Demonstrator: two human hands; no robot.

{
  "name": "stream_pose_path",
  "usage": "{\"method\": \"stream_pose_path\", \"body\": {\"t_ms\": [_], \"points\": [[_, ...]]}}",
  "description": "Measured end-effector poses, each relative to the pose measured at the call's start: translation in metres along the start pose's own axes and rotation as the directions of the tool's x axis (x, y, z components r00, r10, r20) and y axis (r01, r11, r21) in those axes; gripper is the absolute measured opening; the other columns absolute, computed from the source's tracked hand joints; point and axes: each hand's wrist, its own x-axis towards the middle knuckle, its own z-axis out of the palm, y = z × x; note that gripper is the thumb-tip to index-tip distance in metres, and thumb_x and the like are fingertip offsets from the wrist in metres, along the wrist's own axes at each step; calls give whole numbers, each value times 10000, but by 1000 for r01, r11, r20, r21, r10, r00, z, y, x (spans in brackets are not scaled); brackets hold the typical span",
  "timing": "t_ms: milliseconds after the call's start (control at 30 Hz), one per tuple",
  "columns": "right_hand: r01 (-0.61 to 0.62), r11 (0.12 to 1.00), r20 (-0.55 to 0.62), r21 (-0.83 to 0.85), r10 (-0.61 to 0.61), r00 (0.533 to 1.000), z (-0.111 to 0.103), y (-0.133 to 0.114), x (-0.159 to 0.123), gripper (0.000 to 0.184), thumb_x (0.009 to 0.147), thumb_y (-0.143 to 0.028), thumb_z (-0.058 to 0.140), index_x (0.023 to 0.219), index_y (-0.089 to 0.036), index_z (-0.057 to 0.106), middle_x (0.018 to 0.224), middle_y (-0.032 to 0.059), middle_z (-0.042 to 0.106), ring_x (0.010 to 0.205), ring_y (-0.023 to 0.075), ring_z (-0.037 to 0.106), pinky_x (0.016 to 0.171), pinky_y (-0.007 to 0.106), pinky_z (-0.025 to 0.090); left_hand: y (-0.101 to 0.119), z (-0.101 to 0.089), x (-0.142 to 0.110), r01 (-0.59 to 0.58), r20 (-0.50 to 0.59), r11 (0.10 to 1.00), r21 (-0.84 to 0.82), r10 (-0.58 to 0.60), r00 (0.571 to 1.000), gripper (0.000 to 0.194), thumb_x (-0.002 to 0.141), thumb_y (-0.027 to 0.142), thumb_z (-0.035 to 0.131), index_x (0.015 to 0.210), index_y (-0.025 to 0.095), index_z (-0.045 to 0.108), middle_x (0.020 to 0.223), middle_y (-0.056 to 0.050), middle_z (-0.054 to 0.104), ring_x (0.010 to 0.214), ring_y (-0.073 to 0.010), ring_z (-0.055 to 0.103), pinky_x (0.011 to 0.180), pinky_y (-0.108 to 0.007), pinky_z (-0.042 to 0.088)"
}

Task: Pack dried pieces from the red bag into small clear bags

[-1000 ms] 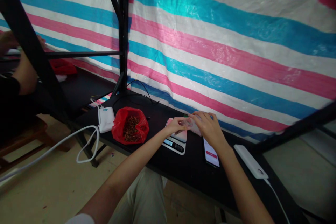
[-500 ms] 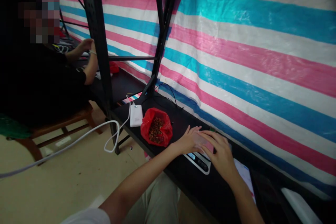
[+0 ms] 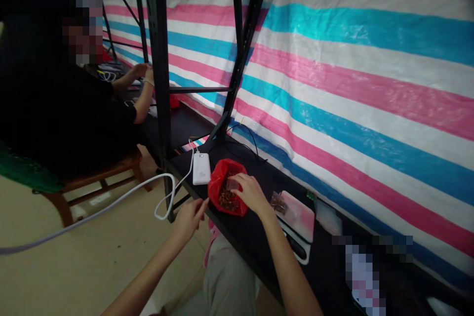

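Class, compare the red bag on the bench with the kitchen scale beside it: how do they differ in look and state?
The red bag is soft, crumpled and open, with brown pieces inside and the right hand in its mouth; the scale is flat and rigid. The bag is all red; the scale's top looks pink and white. Both rest on the black bench.

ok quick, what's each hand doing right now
left hand: pinching the rim of the red bag.
right hand: in the bag's mouth, fingers curled; any hold cannot be told.

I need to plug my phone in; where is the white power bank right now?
In the head view the white power bank lies on the black table, left of centre, just left of the red bag that the right hand reaches into.
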Motion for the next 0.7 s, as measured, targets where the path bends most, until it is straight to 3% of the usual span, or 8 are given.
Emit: {"method": "stream_pose_path", "body": {"t_ms": [67,133,200,267,433,567,700], "points": [[-35,990,7,-138,37,999,7,3,3,323,783,-179,568,1099,-242,546,1079,56,592,1010,212,523,837,361,349,1,2,7,-25,-61,1000,-12,24,998,454,844,521,346,962,166,604,647,-19,638,517,-164,586,571,-258,433],[-86,961,-13,-262,86,996,10,6,1,312,782,-177,559,1091,-223,541,1058,78,590,982,235,520,816,381,341,5,6,14,-96,-115,995,-23,93,989,493,822,492,419,1189,170,486,895,-65,665,766,-204,635,710,-298,464],[-108,935,-11,-338,111,994,10,9,-2,292,784,-170,545,1074,-206,542,1029,92,592,950,243,521,798,383,342,10,13,21,-159,-156,986,-38,152,976,577,796,437,486,1294,169,370,1152,-109,585,1018,-231,578,861,-345,436],[-85,924,22,-372,100,995,11,10,-6,275,788,-140,522,1054,-200,548,1011,95,595,941,240,521,790,374,346,13,22,26,-181,-171,981,-62,169,971,589,788,366,505,1313,157,340,1264,-132,504,1148,-239,498,948,-376,387],[-31,941,65,-337,56,996,18,9,-11,287,768,-95,524,1027,-216,556,996,70,603,945,231,531,791,357,362,14,39,34,-144,-101,981,-130,131,986,419,755,284,524,1140,119,520,1138,-142,586,1073,-245,543,949,-405,389],[-63,965,35,-255,74,997,26,7,-13,309,766,-95,544,1049,-220,547,1014,57,611,960,216,547,823,349,369,8,47,39,-152,-174,940,-305,102,979,303,749,263,517,1020,143,579,1091,-107,618,1020,-221,566,930,-385,405],[-129,978,5,-166,132,991,29,7,-17,339,763,-101,557,1078,-226,552,1041,53,618,980,200,557,829,323,380,2,50,46,-54,-188,833,-550,-61,980,246,752,337,515,855,134,609,896,-77,661,877,-218,602,819,-365,465]]}}
